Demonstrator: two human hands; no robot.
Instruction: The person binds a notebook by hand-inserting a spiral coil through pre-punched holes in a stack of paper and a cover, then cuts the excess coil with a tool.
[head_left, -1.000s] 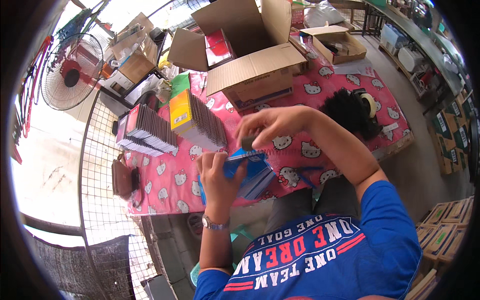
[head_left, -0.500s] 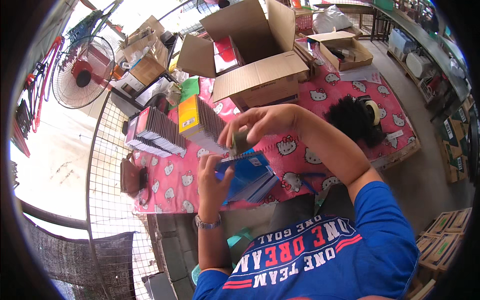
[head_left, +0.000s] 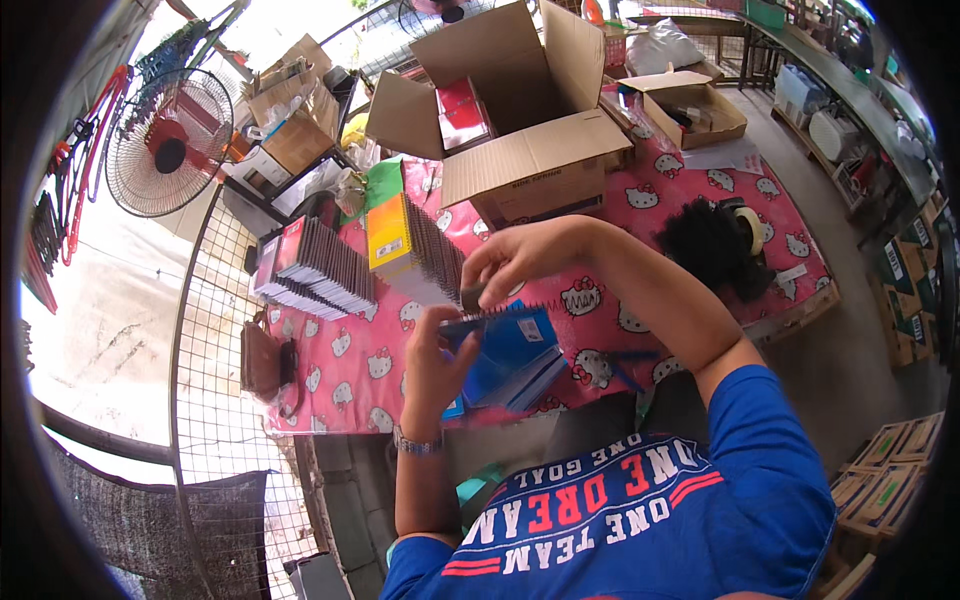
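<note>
The bench (head_left: 330,405) wears a glossy pink covering with printed white cat faces; it stands beside a wire mesh (head_left: 215,340) with square openings, near a round fan (head_left: 170,145). At the near edge of the bench is the blue notebook (head_left: 520,340), smooth in cover, with a thin wire coil (head_left: 540,306) reaching out to the right. The left hand (head_left: 432,370) has its grip clamped on the notebook's corner; the right hand (head_left: 520,260) pinches a small dark piece (head_left: 471,297) at the coiled edge. Behind stands an open corrugated carton (head_left: 545,190).
</note>
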